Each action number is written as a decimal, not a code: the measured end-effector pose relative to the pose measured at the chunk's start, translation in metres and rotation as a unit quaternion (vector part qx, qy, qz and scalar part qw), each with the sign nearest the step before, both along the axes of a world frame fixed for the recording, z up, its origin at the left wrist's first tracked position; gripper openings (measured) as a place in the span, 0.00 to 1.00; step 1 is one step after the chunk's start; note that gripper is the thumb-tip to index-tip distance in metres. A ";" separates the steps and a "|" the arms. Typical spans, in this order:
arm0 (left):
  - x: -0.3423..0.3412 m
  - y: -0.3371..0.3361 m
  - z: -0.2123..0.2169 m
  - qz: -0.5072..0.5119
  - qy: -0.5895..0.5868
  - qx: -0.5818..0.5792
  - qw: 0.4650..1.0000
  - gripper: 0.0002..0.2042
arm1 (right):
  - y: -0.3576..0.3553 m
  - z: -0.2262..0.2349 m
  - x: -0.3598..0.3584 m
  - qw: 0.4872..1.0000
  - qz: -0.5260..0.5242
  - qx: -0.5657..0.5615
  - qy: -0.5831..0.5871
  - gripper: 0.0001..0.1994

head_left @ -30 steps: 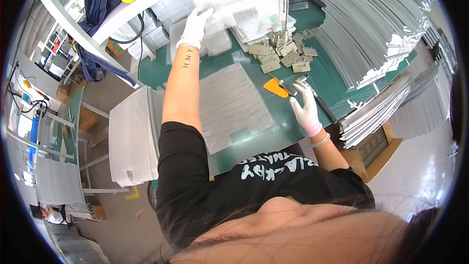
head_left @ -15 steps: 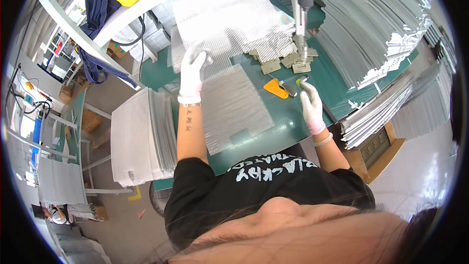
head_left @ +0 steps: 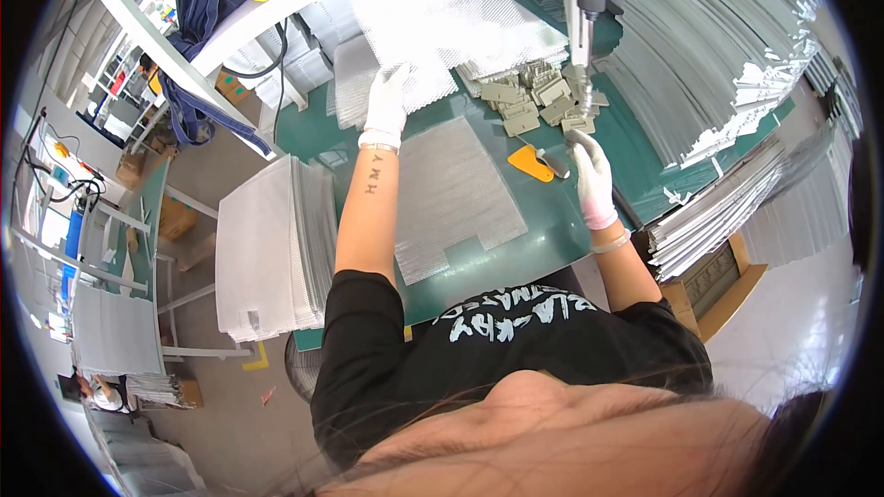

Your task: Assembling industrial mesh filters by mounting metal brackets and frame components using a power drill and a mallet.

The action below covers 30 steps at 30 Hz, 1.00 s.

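A mesh sheet lies flat on the green table, maybe to stay smooth. I can't tell if the right hand grips anything. Farther off, the left hand pinches a shiny sheet by its edge, perhaps to steady it.

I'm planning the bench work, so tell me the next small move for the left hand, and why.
Probably ease the upper mesh sheet closer: the left hand is at its near edge, while the flat mesh sheet lies nearer the body on the green table.
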<state>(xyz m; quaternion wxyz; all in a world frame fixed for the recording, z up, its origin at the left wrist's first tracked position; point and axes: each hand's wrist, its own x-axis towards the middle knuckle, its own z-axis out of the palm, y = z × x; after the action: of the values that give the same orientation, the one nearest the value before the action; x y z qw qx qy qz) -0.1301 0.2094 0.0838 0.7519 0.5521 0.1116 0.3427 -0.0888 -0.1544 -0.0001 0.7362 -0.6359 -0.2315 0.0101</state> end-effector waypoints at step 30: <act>0.068 -0.002 0.024 -0.024 -0.072 0.071 0.995 0.22 | -0.063 -0.065 0.015 0.995 -0.026 0.026 0.095 0.14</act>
<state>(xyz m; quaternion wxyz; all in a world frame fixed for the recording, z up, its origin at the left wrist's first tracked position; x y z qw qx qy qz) -0.0623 0.2072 0.1074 0.7249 0.5802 0.0190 0.3709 -0.0736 -0.2173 -0.0656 0.7712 -0.6183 -0.1445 0.0451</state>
